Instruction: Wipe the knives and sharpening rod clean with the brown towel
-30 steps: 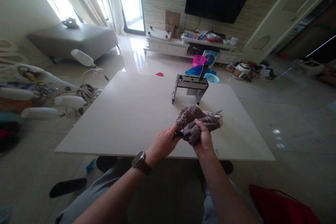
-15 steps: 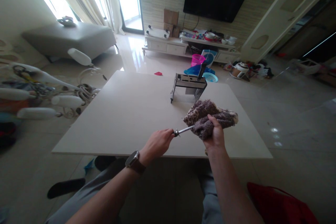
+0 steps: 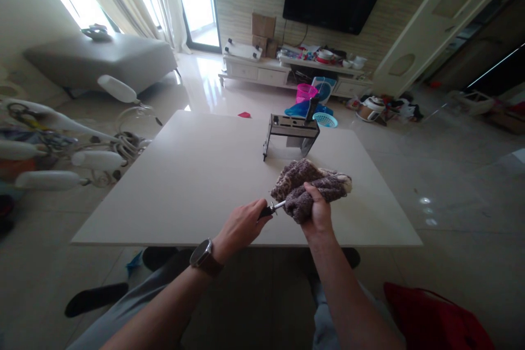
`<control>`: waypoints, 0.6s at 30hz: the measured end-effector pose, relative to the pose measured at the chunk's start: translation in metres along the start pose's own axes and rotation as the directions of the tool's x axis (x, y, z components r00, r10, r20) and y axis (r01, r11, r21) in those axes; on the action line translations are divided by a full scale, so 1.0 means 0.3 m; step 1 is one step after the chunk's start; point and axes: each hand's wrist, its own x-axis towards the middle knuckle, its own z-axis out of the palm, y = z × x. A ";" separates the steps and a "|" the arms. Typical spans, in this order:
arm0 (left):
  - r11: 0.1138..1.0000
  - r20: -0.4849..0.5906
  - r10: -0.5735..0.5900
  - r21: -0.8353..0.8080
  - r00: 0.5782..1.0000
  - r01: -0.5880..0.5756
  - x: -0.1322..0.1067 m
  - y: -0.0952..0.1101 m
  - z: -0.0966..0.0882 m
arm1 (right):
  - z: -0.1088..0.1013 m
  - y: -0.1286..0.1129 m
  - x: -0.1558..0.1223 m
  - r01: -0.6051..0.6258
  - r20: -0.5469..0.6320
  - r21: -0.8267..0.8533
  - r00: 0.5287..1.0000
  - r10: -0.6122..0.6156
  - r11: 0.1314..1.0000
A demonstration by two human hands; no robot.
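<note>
My left hand (image 3: 241, 224) is closed around the black handle of a sharpening steel (image 3: 280, 205), a thin grey rod with a small crosswise guard. A fuzzy brown cloth (image 3: 297, 176) with pale patches is bunched in my right hand (image 3: 320, 217), thumb on top. The cloth wraps the rod close to the guard, so the rest of the rod is hidden. Behind the cloth, a knife block (image 3: 293, 124) with a metal-look top and clear sides stands on the white table (image 3: 172, 186). One black handle sticks up from it.
Beyond the table lie a pink basket (image 3: 307, 92), a light blue basket (image 3: 325, 120) and a low white cabinet (image 3: 246, 70) bearing dishes and boxes. White lamp arms (image 3: 117, 89) stand at the left. A red bag (image 3: 430, 314) lies on the floor at right.
My right hand and the cloth have slid left along the rod to near the guard, so less of the rod shows. The view has shifted slightly.
</note>
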 end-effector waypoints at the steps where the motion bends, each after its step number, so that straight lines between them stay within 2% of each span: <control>1: 1.000 -0.004 0.005 -0.012 1.000 -0.005 -0.001 -0.002 0.003 | 0.003 0.006 -0.004 -0.009 -0.003 0.003 1.000 0.009 1.000; 4: 0.996 0.013 0.012 -0.087 1.000 -0.011 -0.002 -0.005 0.010 | 0.004 0.003 -0.001 -0.013 0.008 0.021 1.000 0.013 1.000; 9: 0.976 0.088 -0.008 -0.218 0.996 0.027 -0.006 -0.015 0.005 | -0.020 -0.049 0.039 0.044 0.037 0.047 0.998 -0.046 0.998; 18: 0.977 0.129 -0.012 -0.208 0.992 0.039 -0.015 -0.056 -0.018 | -0.078 -0.091 0.111 0.053 0.005 0.074 0.999 -0.053 0.996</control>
